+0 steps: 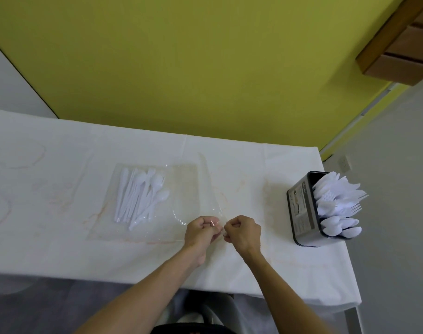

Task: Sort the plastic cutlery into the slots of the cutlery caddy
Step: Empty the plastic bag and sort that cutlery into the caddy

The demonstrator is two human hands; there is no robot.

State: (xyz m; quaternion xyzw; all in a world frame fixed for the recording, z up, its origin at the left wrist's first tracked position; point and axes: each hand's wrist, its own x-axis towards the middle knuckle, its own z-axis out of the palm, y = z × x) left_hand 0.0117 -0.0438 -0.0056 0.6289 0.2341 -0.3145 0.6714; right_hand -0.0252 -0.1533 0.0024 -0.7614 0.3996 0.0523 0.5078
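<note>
A clear plastic bag (181, 189) lies flat on the white table (61, 237), with a pile of white plastic cutlery (140, 196) inside its left part. My left hand (201, 233) and my right hand (243, 233) are close together at the bag's near right corner, and both pinch its edge. The dark cutlery caddy (302, 213) stands at the table's right edge, well to the right of my hands. White forks and spoons (338, 208) fill its slots, spoons in the nearest one.
The white tablecloth carries faint orange stains. A yellow wall (205, 68) rises right behind the table. Grey floor lies to the right, and a wooden cabinet (403, 44) hangs at the upper right. The caddy sits close to the table's right edge.
</note>
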